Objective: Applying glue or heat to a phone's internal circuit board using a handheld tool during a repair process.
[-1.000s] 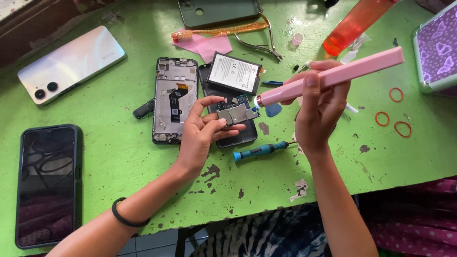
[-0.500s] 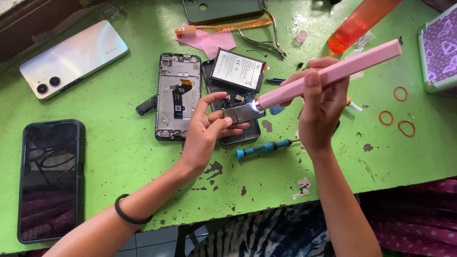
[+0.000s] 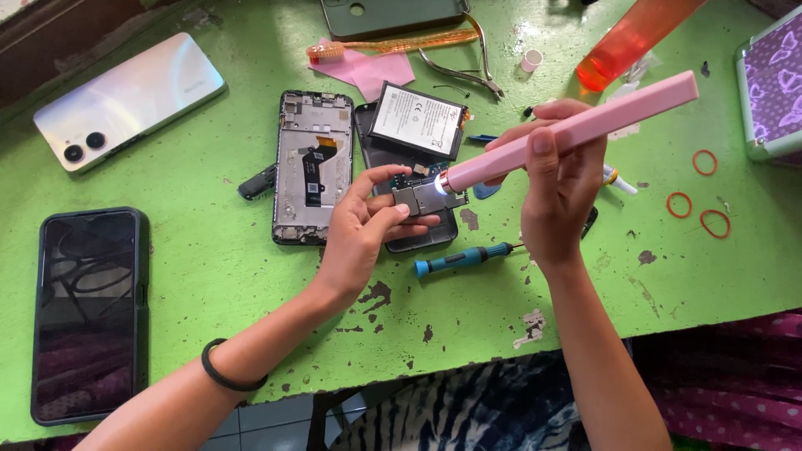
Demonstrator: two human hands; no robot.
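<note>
Bright daylight falls on my green table. The silver phone shows glare; shadows are soft. My pink tool tip glows. Focus sharp throughout.

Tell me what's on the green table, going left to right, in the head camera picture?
Black phone → silver phone → opened phone frame → left hand → blue screwdriver → right hand → red rubber bands → purple box.
</note>
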